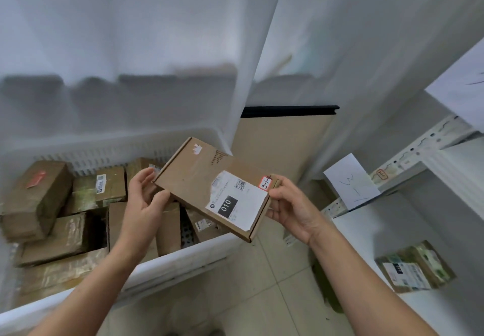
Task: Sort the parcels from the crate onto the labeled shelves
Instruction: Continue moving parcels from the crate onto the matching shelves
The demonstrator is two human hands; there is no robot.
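Right, the flat box is up in the air over the near right corner of the white crate, tilted, label side up. The left hand has its fingers curled round the box's left edge with the thumb on top. The right hand pinches the opposite corner, just beside a red-edged sticker that seems to read 3-1 and something more.

Early days, by the look of it: the crate holds a good many brown parcels, packed close. Only 1 parcel sits on the white shelf at the right, at least in what shows here. A paper tag hangs on the shelf rail above it. So this box is being read, I'd say, not yet placed, and nearly all the sorting is left.
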